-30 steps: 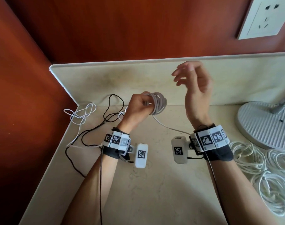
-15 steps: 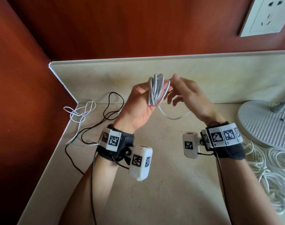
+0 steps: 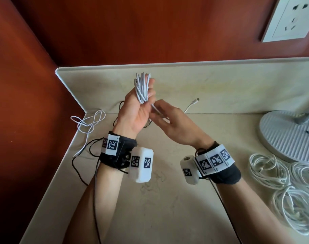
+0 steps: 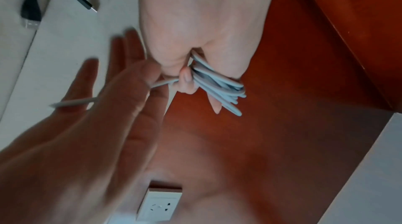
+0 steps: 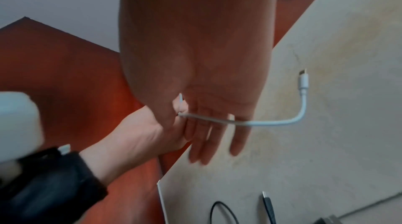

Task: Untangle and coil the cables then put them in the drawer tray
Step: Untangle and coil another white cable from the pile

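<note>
My left hand [image 3: 146, 92] is raised above the counter with its palm toward me and grips a coil of white cable [image 3: 141, 87] wound round its fingers. The left wrist view shows the coil [image 4: 217, 90] held under the thumb. My right hand [image 3: 160, 111] sits just right of it, pinching the cable's loose tail close to the coil, with its other fingers straight. The tail's short free end carries a connector [image 3: 196, 100] that sticks out to the right, which is also in the right wrist view as the connector [image 5: 303, 79]. No drawer tray is in view.
A loose white cable [image 3: 90, 122] and a tangled black cable [image 3: 80, 164] lie in the counter's left corner. Several coiled white cables [image 3: 273, 173] lie at the right beside a round ribbed lamp base [image 3: 291, 136]. A wall socket [image 3: 291, 18] is at the upper right.
The left hand has risen and turned its palm toward me with the coil. The right hand came down from above to the coil; the hanging tail is now short, its connector free.
</note>
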`<state>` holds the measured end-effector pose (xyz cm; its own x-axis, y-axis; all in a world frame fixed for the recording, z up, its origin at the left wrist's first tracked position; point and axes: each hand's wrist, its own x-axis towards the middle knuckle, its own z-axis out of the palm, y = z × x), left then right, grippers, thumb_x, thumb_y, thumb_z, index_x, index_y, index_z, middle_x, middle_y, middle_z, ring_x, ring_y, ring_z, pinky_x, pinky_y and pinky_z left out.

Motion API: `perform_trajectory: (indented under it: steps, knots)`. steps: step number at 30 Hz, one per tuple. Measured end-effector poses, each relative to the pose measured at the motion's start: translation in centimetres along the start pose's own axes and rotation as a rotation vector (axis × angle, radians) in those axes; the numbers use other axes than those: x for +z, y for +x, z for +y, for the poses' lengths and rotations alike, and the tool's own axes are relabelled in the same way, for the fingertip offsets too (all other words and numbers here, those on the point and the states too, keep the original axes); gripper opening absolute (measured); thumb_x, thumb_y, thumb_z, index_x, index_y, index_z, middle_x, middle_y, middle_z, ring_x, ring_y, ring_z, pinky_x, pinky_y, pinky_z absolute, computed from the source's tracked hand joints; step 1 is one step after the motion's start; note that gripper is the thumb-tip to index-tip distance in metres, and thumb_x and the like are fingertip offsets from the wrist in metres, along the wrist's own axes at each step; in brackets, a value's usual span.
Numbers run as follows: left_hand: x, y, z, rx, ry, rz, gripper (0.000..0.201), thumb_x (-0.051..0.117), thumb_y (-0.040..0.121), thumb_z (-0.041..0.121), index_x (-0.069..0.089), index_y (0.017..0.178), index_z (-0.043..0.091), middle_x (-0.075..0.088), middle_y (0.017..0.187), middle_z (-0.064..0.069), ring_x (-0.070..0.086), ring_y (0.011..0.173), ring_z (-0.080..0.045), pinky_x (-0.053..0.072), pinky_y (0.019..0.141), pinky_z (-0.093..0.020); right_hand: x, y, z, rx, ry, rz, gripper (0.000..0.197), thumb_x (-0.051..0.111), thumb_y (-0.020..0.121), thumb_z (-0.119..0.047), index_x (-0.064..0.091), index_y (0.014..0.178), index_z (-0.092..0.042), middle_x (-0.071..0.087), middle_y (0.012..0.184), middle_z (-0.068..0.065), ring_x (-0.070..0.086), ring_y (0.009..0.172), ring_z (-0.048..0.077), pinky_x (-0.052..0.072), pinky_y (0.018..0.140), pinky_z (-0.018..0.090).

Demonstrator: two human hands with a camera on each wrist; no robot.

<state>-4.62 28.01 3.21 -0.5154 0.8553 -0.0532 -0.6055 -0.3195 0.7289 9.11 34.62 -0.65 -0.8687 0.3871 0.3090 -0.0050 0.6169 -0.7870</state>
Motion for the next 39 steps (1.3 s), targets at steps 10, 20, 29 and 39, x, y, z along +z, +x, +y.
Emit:
perform_trajectory:
  steps: [10,20,29,39]
  knots:
    - [-2.6,1.4,-0.2,0.224,0.427,0.388,0.029,0.066,0.1,0.009,0.069,0.121,-0.01,0.066,0.065,0.015,0.063,0.063,0.006,0.045,0.061,-0.008,0.9,-0.4,-1.9,-0.027,-0.117,-0.009,0.025,0.048,0.109,-0.013,0.069,0.096,-0.009,0.052,0.063,-0.028,0.047,0.058,0.007,0.032,0.058,0.013]
    - [-3.1,0.9,-1.3,0.16,0.618,0.255,0.022,0.057,0.1,0.01,0.077,0.101,0.002,0.074,0.081,0.011,0.066,0.074,-0.002,0.054,0.087,-0.033,-1.0,-0.8,-3.2,-0.06,-0.085,-0.069,0.021,0.055,0.103,-0.006,0.073,0.093,-0.013,0.05,0.06,-0.022,0.046,0.055,0.009,0.032,0.058,0.015]
    - [-2.7,1.1,-0.8,0.119,0.623,0.279,0.034,0.063,0.102,0.018,0.082,0.075,0.025,0.079,0.087,0.006,0.069,0.101,-0.006,0.047,0.098,-0.034,-3.1,-0.7,-0.5,0.229,-0.287,-0.081,0.019,0.057,0.095,-0.02,0.076,0.095,-0.018,0.066,0.075,-0.009,0.062,0.071,0.01,0.049,0.066,0.026]
    - [-0.8,0.0,-2.4,0.259,0.735,0.083,0.013,0.073,0.09,0.002,0.082,0.088,0.01,0.078,0.088,-0.003,0.072,0.09,-0.019,0.059,0.086,-0.038,-0.3,0.1,0.2,0.122,0.21,0.078,0.037,0.055,0.107,-0.019,0.045,0.141,-0.01,0.069,0.127,-0.002,0.065,0.12,0.007,0.052,0.102,0.03]
